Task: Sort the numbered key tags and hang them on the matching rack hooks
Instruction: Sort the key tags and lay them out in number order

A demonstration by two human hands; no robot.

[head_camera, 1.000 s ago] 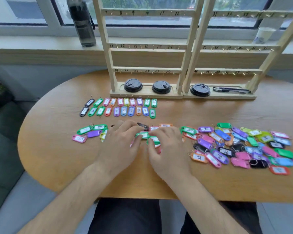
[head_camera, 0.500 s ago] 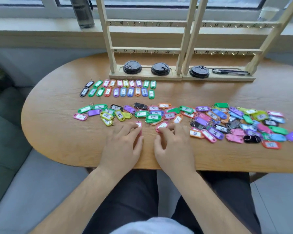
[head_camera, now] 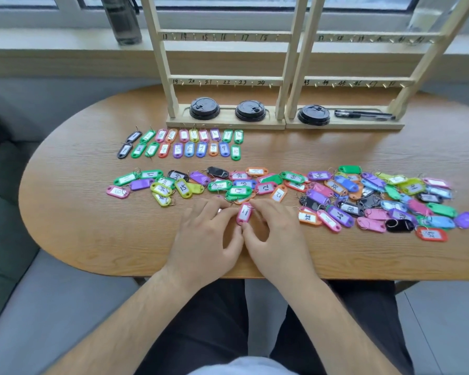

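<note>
Tag point(head_camera: 244, 213), pink: low at the bench point(head_camera: 79, 226), just before the unsorted pile point(head_camera: 363, 196). Left hand point(head_camera: 206, 236) and right hand point(head_camera: 278, 234) both pinch it. Light, stiff, likely slick; grip long edges.

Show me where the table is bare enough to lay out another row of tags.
Bare: the table's left end beside the loose tags; the strip between the rack base and the heap, right of the sorted rows; the near edge right of the right hand. Crowded: the heap at right.
</note>
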